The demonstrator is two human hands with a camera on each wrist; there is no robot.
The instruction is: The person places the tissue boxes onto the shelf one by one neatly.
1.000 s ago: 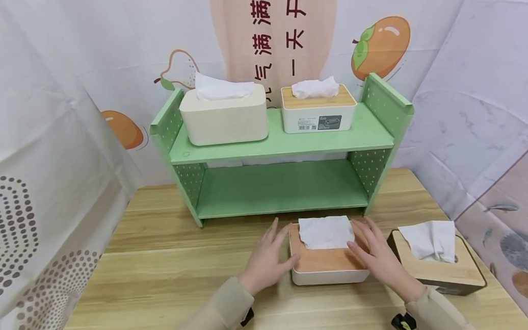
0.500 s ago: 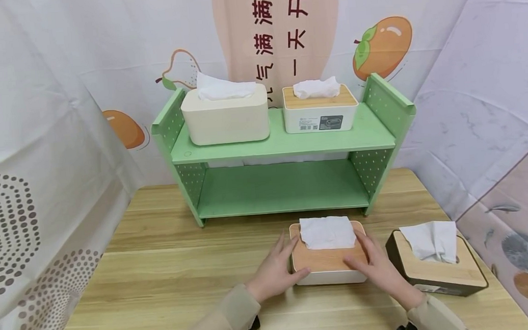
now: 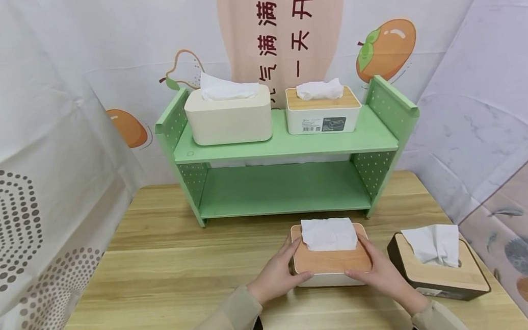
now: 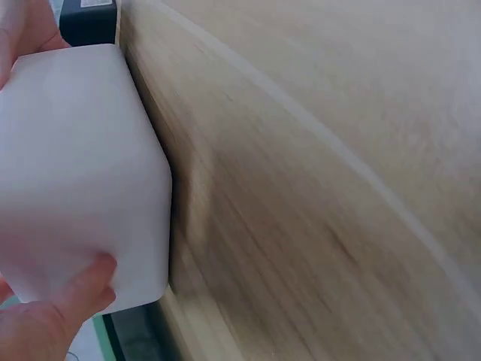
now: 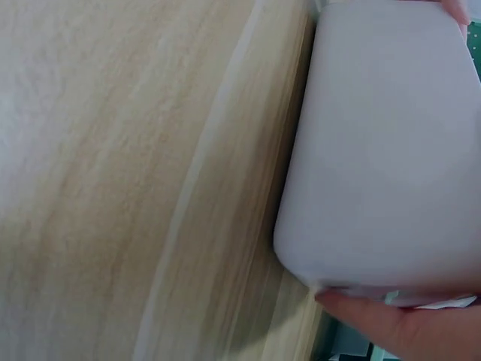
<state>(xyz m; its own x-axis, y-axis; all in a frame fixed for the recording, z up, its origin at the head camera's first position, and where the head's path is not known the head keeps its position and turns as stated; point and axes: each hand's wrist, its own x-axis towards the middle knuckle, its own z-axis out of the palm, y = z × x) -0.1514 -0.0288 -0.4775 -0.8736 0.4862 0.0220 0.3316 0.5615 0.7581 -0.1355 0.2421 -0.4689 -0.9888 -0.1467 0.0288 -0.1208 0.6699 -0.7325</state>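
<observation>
Tissue box between the hands: white with a wooden lid [image 3: 328, 264] and a white tissue [image 3: 329, 235] standing out of its top; it appears to rest on the wooden table [image 3: 175, 273], right of centre in the lower half of the frame.
Left hand [image 3: 277, 275]: curved round the box's left end, thumb on the near side, the other fingers apart from the thumb and toward the back.
Right hand [image 3: 382, 270]: mirrors it at the right end, thumb and fingers clamped on the box.
Dark tissue box [image 3: 446, 273]: lower right of the frame, turned at an angle, near the right hand.
Green shelf [image 3: 284, 189]: upper middle, with a cream tissue box [image 3: 230, 121] on the left of its top level and a smaller white tissue box [image 3: 324, 119] on the right.
Step at the box: seemingly, settling a two-handed grip.
Next move at the box: would call for even pressure from both hands; the far fingers are partly hidden, so firmness is hard to judge.
</observation>
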